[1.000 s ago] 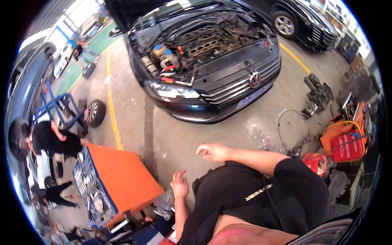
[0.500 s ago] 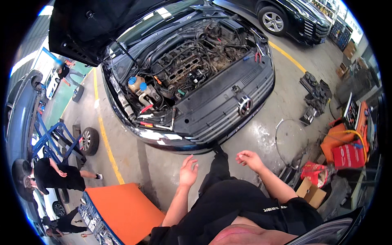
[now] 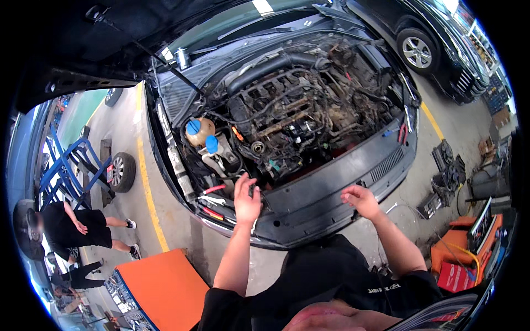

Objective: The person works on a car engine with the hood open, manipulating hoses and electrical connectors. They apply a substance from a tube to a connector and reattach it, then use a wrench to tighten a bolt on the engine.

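Note:
My left hand [image 3: 247, 199] is over the front left corner of the car's engine bay. Its fingers are raised and a little apart, with nothing seen in them. Above the black front panel [image 3: 309, 212] is my right hand [image 3: 360, 202], loosely curled and holding nothing that I can see. Beyond both hands lies the uncovered, dirty engine [image 3: 281, 116]. A tan reservoir [image 3: 205, 132] with a blue cap stands at its left. Red-handled tools [image 3: 212, 212] lie on the front left corner, beside my left hand. Red-handled pliers [image 3: 403, 133] rest on the right of the panel.
The raised hood [image 3: 72, 60] hangs over the upper left, held by a prop rod [image 3: 174, 71]. An orange-topped tool cart [image 3: 165, 281] stands behind on the left. A person [image 3: 74, 223] is beyond it. Removed black parts [image 3: 447, 171] lie on the floor at right.
I have moved closer to the car, so the engine bay fills more of the view. Both hands have come from in front of the bumper to over the car's front edge.

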Demonstrator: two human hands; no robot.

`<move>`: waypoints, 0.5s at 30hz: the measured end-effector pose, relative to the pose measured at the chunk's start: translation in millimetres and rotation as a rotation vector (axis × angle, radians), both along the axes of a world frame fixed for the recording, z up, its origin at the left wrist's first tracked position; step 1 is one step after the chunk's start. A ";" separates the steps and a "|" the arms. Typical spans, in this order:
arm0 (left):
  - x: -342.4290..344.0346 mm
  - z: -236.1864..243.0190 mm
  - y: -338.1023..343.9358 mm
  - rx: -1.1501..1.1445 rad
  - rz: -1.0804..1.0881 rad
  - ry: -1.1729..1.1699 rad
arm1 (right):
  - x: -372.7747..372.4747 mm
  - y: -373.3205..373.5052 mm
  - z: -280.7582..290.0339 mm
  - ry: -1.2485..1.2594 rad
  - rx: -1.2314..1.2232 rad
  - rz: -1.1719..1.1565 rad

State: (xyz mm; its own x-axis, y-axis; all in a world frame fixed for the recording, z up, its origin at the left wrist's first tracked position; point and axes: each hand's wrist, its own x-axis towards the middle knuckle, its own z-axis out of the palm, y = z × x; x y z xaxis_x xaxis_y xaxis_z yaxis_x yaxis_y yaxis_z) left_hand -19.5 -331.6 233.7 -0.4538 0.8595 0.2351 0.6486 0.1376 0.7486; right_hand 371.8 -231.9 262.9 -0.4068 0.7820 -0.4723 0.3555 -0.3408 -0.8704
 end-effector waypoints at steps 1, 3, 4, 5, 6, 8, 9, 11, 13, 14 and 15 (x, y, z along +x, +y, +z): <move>-21.6 0.8 15.1 0.020 0.019 0.092 | -13.6 24.5 6.6 -0.012 0.025 0.039; -78.0 -6.1 36.2 0.002 0.131 0.263 | -41.5 71.7 12.9 -0.056 0.123 0.134; -104.8 -3.1 46.4 0.024 0.187 0.293 | -57.8 96.1 18.0 -0.091 0.189 0.181; -144.0 -5.4 48.5 -0.001 0.263 0.367 | -78.6 120.2 22.5 -0.114 0.255 0.233; -175.9 -6.3 51.9 -0.050 0.338 0.397 | -96.1 144.6 27.6 -0.148 0.325 0.277; -236.7 -8.8 52.9 -0.255 0.494 0.455 | -138.3 194.3 31.1 -0.116 0.432 0.335; -264.4 -14.6 44.7 -0.296 0.486 0.460 | -163.0 217.5 32.8 -0.100 0.496 0.370; -304.0 -27.1 29.9 -0.388 0.424 0.474 | -223.9 269.0 40.4 -0.105 0.682 0.446; -315.4 -34.4 32.6 -0.478 0.320 0.399 | -281.7 322.3 42.6 -0.046 0.951 0.475; -308.2 -32.2 41.6 -0.495 0.330 0.396 | -309.4 350.1 40.9 -0.036 1.123 0.467; -308.6 -34.8 48.8 -0.444 0.320 0.372 | -341.9 378.4 41.6 -0.056 1.173 0.467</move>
